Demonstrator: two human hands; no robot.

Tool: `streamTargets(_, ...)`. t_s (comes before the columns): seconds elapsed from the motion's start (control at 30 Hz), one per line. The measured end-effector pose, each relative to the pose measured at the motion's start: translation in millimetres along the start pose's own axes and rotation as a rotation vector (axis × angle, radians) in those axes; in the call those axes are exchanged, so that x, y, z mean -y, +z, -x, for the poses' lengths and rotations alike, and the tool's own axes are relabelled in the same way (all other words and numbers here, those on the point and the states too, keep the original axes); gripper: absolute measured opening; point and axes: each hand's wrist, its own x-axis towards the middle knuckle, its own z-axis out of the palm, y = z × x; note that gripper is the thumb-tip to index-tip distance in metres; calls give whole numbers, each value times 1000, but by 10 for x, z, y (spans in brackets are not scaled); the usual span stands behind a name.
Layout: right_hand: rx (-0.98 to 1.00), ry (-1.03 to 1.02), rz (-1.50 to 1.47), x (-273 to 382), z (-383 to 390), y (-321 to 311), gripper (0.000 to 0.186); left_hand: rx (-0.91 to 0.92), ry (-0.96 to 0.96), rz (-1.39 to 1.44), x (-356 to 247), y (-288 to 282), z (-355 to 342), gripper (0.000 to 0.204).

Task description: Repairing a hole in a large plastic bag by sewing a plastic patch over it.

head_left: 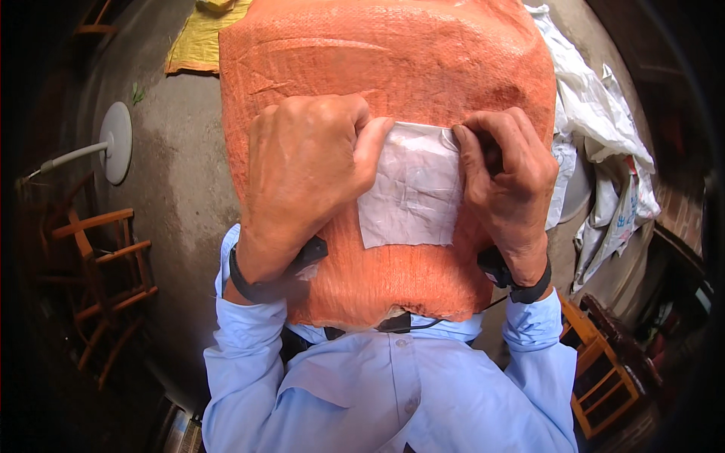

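A small, creased, thin white sheet (414, 189), perhaps plastic, lies over an orange woven sack (362, 283) spread across my lap. My left hand (310, 155) pinches the sheet's upper left corner, with the thumb tip on its top edge and the other fingers curled out of sight. At the upper right corner, my right hand (515, 162) grips the same sheet between thumb and forefinger. Between the two hands the top edge looks folded over in a narrow strip. The lower edge hangs loose and is held by neither hand.
Crumpled white sacks (596, 128) lie on the floor at the right, and a yellow sack (202, 38) at the far left. A round white base with a pole (115, 143) stands left. Wooden chairs (113, 253) are on the left, with another wooden frame (600, 362) at lower right.
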Motion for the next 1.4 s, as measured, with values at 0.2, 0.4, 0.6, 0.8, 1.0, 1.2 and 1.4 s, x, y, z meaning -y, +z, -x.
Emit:
streamTargets(0.2,-7,-7,-16,10,-4,8,15,-94,9,-8,14,19,31,28)
streamTargets(0.4,-14,-26,2,-7,-6,1,15,-256,144,28,-43,110,27,27)
streamTargets(0.6,-15,-23,-15,-1,-16,11,14,-194,281,-69,-199,209,119,19)
streamTargets(0.8,-2,-26,-17,4,-32,-3,13,-214,290,-45,-187,276,136,11)
streamTargets(1.0,41,-31,-30,-35,-62,-65,11,-172,178,70,-306,220,111,16)
streamTargets(1.2,218,33,-175,-93,-107,-264,18,-257,143,34,-280,369,92,27)
streamTargets(1.4,307,-88,-157,-85,-141,-348,22,-242,132,32,-267,404,114,34)
